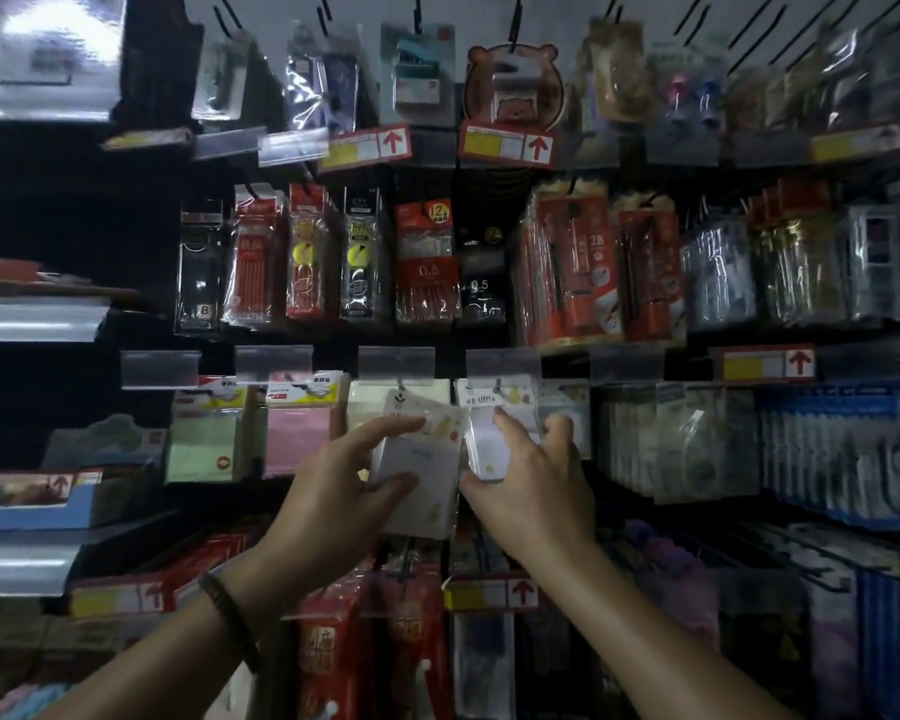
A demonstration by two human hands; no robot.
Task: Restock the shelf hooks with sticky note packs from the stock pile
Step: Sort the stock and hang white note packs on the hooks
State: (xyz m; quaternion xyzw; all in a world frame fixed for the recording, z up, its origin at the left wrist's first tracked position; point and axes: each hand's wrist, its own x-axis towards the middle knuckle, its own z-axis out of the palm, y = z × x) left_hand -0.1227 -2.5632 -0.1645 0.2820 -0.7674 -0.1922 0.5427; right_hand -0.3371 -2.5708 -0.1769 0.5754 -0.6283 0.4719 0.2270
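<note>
Filling the whole view, the shelf (630,363) is a dark wall of hooks and clear price rails. Its upper rows are crowded with glossy cellophane pen packs (427,262).

The sticky notes hang in the row just below the middle. Near the left edge are a flat green pack (204,444) and a pink pack (297,439), each a square pad under a printed card header. In the middle of the row, a pale yellow pack (375,402) sits behind the two in hand.

The left hand (333,491) pinches a tilted white pack (427,459), thumb on its lower face and fingers along its upper edge. The header sits just under a hook (400,381), apparently not yet threaded on. The right hand (531,485) clamps on the neighbouring white pack (487,449), forefinger on the face and thumb under the bottom edge. This one looks to be already on its own hook, though the hole is too small to confirm.

By my reading, the work is midway: several hooks carry packs, and the tilted one has yet to go on. The stock pile is out of view, so I cannot tell how much remains.

Both white packs are smooth, rounded-cornered pads in shiny wrap.
</note>
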